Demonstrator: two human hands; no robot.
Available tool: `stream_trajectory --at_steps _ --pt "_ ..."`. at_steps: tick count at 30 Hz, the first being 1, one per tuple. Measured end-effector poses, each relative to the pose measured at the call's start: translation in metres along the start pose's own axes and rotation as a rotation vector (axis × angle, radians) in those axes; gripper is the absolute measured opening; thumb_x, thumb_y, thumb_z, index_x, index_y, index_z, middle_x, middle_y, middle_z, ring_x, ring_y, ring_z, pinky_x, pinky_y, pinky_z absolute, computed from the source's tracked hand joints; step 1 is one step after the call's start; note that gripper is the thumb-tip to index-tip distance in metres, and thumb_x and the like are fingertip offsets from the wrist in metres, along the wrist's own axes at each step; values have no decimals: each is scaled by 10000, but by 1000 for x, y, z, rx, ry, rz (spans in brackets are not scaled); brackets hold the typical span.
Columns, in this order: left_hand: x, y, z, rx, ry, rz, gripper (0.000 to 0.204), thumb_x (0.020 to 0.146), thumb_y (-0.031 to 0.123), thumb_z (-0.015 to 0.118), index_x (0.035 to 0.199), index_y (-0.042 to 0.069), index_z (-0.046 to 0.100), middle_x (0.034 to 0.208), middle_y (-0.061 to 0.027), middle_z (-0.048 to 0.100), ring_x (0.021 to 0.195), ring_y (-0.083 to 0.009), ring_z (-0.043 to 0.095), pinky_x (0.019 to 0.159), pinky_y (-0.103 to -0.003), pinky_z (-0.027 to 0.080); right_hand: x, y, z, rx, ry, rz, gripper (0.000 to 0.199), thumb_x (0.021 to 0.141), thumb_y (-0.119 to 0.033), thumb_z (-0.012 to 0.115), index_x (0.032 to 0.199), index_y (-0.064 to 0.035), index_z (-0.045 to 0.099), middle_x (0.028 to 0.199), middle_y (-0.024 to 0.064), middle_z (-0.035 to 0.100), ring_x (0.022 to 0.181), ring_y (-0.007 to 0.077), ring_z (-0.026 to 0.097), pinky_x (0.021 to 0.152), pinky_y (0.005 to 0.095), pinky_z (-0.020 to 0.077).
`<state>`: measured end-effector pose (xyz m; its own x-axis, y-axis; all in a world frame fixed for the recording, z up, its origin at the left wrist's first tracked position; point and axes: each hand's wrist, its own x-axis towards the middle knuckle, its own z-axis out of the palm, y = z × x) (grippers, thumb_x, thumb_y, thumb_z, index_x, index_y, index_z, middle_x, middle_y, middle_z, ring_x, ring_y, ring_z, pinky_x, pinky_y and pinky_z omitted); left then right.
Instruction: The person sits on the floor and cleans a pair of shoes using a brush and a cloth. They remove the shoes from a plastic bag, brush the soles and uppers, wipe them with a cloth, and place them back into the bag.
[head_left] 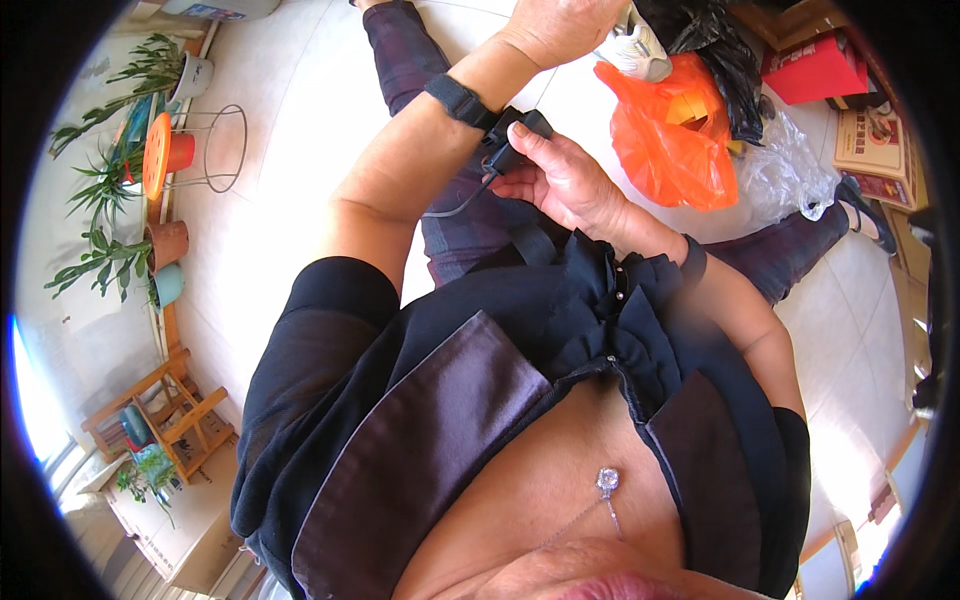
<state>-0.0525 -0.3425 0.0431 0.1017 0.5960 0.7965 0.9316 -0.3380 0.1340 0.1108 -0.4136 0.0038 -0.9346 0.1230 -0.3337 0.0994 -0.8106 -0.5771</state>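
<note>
My left arm reaches across the upper middle, with a black strap [461, 101] round its wrist. My left hand [562, 32] is at the top edge, its fingers partly cut off by the frame, close to a white sneaker-like shoe [640, 50]. Against the inner side of that wrist, my right hand [575, 190] is closed on a small black box-shaped device [512, 140], the thumb pressed on its end. From the device a thin dark cable [470, 200] runs down to the left. A dark band [692, 258] circles my right wrist.
Beyond my right hand lie an orange plastic bag [668, 140], a black bag [725, 60] and a clear plastic bag [790, 170]. A red box [818, 70] and cartons [872, 145] stand at the right. Along the left wall are potted plants [168, 245], a wire stand [226, 150] and a wooden chair [172, 415].
</note>
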Motion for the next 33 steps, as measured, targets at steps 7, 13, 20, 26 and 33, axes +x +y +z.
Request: stream_trajectory --at_steps 7,13,20,26,33 --pt "29 -19 22 -1106 524 -797 69 951 39 559 1016 56 541 860 -45 595 731 -125 574 606 -261 467 0 3 -5 26 -4 -34 320 956 -327 644 1177 -98 605 1028 25 658 889 155 657 823 318 559" --pt "-7 -25 35 -1087 470 -766 72 957 3 550 986 63 523 816 -6 573 637 -76 512 545 -221 418 -3 9 -9 -71 -13 -47 299 932 -305 681 1138 -89 648 988 2 666 919 104 622 782 284 552" --pt "-44 -6 29 -408 212 -675 77 897 -28 599 943 27 573 788 -97 598 698 -167 601 613 -302 480 -7 13 -27 -314 120 -162 465 961 -322 620 1335 -64 523 1195 33 586 1108 132 556 985 277 434" --pt "-46 13 27 -288 84 -385 89 872 -3 586 959 17 580 844 -210 611 775 -400 615 679 -423 508 13 -18 -43 -1646 96 -667 264 922 -118 528 1125 -8 657 1122 163 668 1048 296 635 951 378 484" --pt "-54 29 33 -304 -123 -290 105 832 9 578 937 7 581 872 -220 617 831 -426 608 732 -468 508 15 -29 -31 -2011 -67 -440 244 849 -105 525 1000 -69 713 1038 153 705 1016 301 654 945 420 490"
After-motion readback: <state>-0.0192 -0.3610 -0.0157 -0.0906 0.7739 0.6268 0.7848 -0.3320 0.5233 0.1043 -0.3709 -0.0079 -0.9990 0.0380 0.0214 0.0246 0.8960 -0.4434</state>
